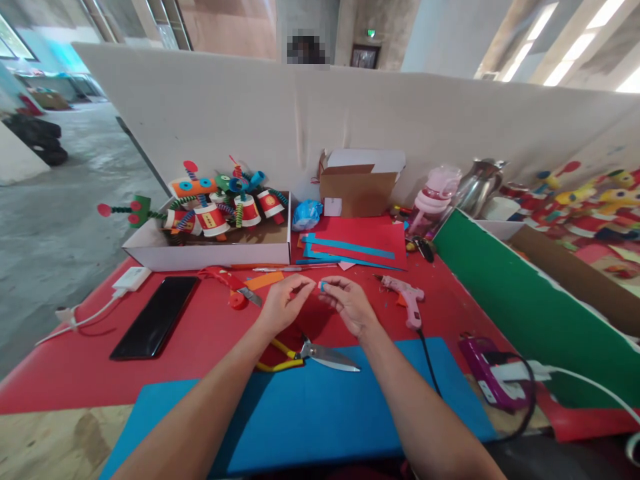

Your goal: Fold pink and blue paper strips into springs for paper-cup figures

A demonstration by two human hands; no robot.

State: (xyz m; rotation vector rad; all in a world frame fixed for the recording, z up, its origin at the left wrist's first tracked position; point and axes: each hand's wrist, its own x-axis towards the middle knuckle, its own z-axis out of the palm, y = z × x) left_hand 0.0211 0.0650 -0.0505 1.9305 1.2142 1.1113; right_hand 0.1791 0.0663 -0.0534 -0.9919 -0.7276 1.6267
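My right hand (347,303) pinches a small blue piece (323,287) between thumb and fingers, over the red table covering. Close to its left, my left hand (287,300) has its thumb and index fingertips together; whether anything tiny is between them I cannot make out. Scissors with yellow handles (325,355) lie below the hands, partly on a blue sheet (300,413). A pink glue gun (407,297) rests right of my right hand. Left of my left hand are a red-handled cutter (227,280), a red tape roll (237,301) and an orange strip (265,280).
A white box (210,256) holds paper-cup figures at the back left. Blue strips (355,248) lie on red paper behind my hands. A black phone (155,319) is on the left. To the right stand a green-sided box (525,313), a purple device (493,373) and a pink bottle (433,200).
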